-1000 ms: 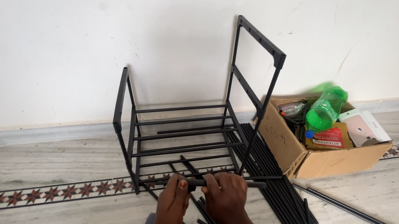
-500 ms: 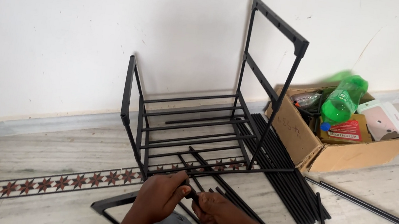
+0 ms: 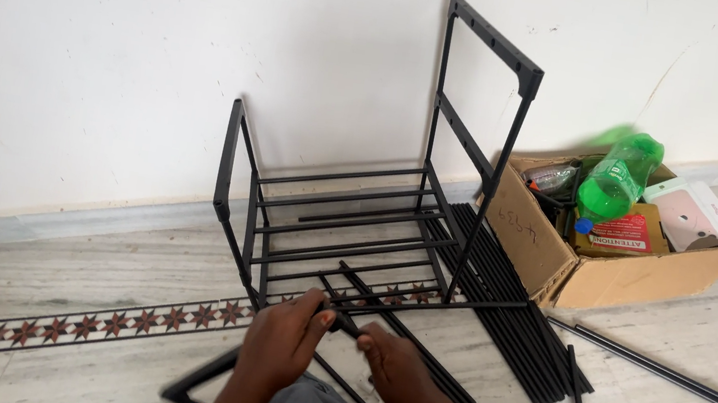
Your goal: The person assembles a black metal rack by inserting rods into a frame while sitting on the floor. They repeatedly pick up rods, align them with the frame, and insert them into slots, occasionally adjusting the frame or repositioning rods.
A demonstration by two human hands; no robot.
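While the black rod [image 3: 420, 302] lies low across the floor, its near end is pinched by the left hand [image 3: 283, 345] and the right hand [image 3: 391, 370], held close together; its length runs off to the right.

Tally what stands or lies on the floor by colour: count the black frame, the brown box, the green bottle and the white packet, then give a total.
Black metal frame: 1
Brown cardboard box: 1
Green plastic bottle: 1
White packet: 1
Total: 4
The loose black rods overlap too much to count.
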